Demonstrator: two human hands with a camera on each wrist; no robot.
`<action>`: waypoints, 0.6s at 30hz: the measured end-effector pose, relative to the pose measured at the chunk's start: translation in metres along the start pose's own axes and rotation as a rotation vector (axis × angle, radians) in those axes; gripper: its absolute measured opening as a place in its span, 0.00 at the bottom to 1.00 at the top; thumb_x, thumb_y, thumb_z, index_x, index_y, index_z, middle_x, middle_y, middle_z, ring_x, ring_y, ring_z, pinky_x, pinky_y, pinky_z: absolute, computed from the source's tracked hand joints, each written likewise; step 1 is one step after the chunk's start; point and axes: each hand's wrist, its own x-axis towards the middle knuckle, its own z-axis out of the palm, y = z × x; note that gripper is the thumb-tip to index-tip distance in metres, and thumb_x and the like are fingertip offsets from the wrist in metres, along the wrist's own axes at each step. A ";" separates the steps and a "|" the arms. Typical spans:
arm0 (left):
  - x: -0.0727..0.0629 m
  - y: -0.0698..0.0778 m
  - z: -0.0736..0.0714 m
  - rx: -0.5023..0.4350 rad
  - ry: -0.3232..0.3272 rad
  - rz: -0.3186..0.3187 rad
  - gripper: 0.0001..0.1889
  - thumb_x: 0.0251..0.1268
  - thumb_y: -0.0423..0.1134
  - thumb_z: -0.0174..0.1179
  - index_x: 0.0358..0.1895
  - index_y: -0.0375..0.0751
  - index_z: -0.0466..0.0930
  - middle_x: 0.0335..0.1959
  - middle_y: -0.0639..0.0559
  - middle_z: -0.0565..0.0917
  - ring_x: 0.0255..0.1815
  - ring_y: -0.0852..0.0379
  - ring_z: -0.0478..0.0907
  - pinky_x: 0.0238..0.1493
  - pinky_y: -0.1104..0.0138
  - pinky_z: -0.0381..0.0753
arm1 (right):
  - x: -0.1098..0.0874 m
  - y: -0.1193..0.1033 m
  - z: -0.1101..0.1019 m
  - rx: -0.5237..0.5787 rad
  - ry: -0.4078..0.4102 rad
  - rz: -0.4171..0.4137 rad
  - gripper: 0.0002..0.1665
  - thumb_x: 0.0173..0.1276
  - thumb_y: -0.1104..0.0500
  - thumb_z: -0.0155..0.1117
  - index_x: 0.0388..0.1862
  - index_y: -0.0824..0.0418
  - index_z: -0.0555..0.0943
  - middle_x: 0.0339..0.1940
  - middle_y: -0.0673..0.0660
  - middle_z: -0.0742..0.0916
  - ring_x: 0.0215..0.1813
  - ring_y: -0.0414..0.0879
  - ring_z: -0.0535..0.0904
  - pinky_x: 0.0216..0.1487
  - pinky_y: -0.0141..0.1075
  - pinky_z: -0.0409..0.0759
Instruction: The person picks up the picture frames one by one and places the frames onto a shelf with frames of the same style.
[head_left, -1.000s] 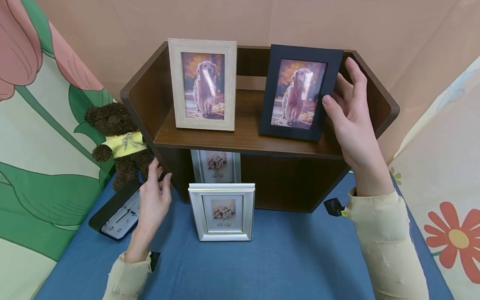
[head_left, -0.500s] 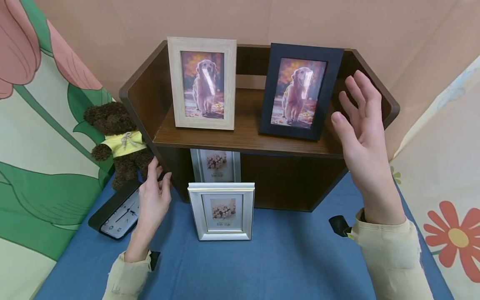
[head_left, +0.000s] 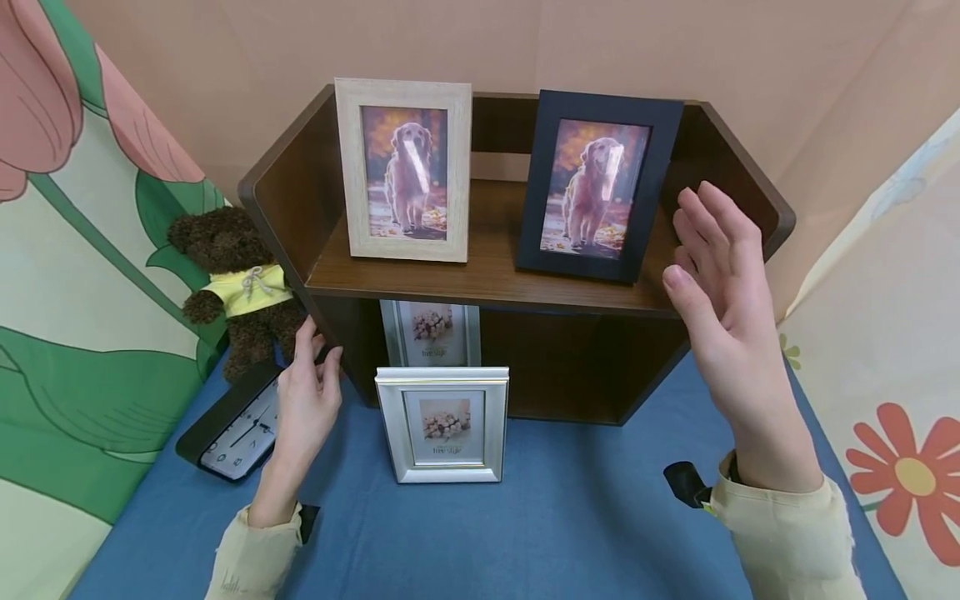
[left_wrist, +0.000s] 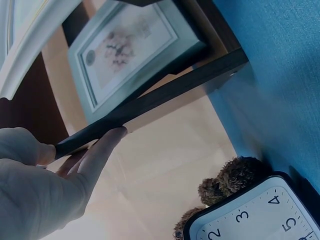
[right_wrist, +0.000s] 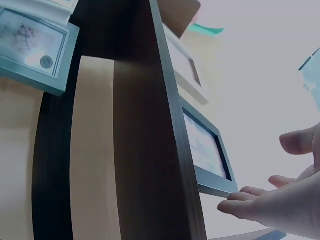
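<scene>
Right now the right hand [head_left: 723,287] hangs spread, fingers straight, holding nothing, just beside the black frame [head_left: 597,185] standing on the shelf [head_left: 495,275]; no contact visible. Left hand [head_left: 309,393] is relaxed, fingertips touching the shelf's lower left edge, gripping nothing. Beside it a clock [head_left: 228,421] lies on the blue surface [head_left: 540,533], partly covered by that hand. Silver frame [head_left: 442,423] stands between the hands; a second one [head_left: 431,332] behind it is half hidden under the shelf. Light wood frame [head_left: 405,168] stands above the left hand. Teddy bear [head_left: 236,283] is partly cut off by the shelf side.
</scene>
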 end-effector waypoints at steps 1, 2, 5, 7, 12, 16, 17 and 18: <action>0.000 0.000 0.000 0.002 0.000 0.001 0.30 0.82 0.23 0.54 0.82 0.36 0.61 0.62 0.20 0.80 0.21 0.40 0.84 0.19 0.70 0.67 | -0.002 0.000 0.000 -0.006 -0.003 0.002 0.39 0.80 0.71 0.55 0.86 0.60 0.58 0.86 0.58 0.65 0.87 0.56 0.56 0.81 0.36 0.58; 0.000 0.000 0.000 0.002 0.000 0.001 0.30 0.82 0.23 0.54 0.82 0.36 0.61 0.62 0.20 0.80 0.21 0.40 0.84 0.19 0.70 0.67 | -0.003 0.000 0.000 -0.016 -0.007 0.002 0.38 0.80 0.71 0.54 0.86 0.60 0.59 0.85 0.58 0.65 0.86 0.56 0.56 0.81 0.36 0.58; -0.001 0.001 0.000 -0.002 -0.002 0.000 0.30 0.82 0.23 0.54 0.82 0.36 0.61 0.62 0.20 0.80 0.22 0.40 0.85 0.20 0.71 0.68 | -0.008 0.001 0.001 -0.034 -0.020 0.001 0.37 0.80 0.72 0.53 0.85 0.61 0.59 0.85 0.59 0.65 0.86 0.55 0.57 0.80 0.35 0.59; -0.001 0.001 0.000 -0.007 -0.004 -0.004 0.30 0.82 0.23 0.54 0.82 0.37 0.61 0.62 0.21 0.80 0.22 0.40 0.85 0.20 0.72 0.68 | -0.011 0.002 0.002 -0.043 -0.022 -0.003 0.37 0.81 0.72 0.53 0.85 0.61 0.60 0.85 0.60 0.65 0.86 0.56 0.57 0.80 0.35 0.59; -0.001 0.000 0.001 0.003 -0.003 -0.013 0.29 0.82 0.23 0.54 0.82 0.37 0.62 0.62 0.21 0.81 0.18 0.45 0.81 0.17 0.70 0.65 | -0.021 0.005 0.005 -0.036 -0.009 -0.044 0.36 0.79 0.73 0.53 0.83 0.61 0.63 0.84 0.62 0.67 0.85 0.58 0.60 0.79 0.36 0.62; -0.001 -0.002 0.001 0.015 -0.002 -0.016 0.29 0.82 0.24 0.55 0.81 0.36 0.62 0.62 0.22 0.81 0.18 0.46 0.81 0.17 0.69 0.65 | -0.029 0.012 0.008 0.011 -0.002 -0.110 0.36 0.76 0.77 0.52 0.81 0.64 0.64 0.82 0.65 0.69 0.83 0.58 0.64 0.77 0.38 0.66; -0.001 -0.002 0.001 0.015 -0.003 -0.017 0.29 0.82 0.24 0.55 0.81 0.36 0.62 0.62 0.22 0.81 0.18 0.45 0.81 0.17 0.69 0.65 | -0.030 0.013 0.008 0.026 -0.004 -0.126 0.37 0.75 0.78 0.51 0.81 0.65 0.64 0.82 0.66 0.69 0.83 0.58 0.64 0.77 0.39 0.66; 0.000 -0.002 0.001 0.015 -0.004 -0.018 0.29 0.82 0.24 0.55 0.81 0.36 0.62 0.62 0.22 0.81 0.19 0.44 0.82 0.17 0.69 0.65 | -0.032 0.015 0.008 0.038 -0.008 -0.134 0.37 0.74 0.79 0.50 0.81 0.66 0.64 0.82 0.67 0.69 0.83 0.58 0.65 0.77 0.39 0.66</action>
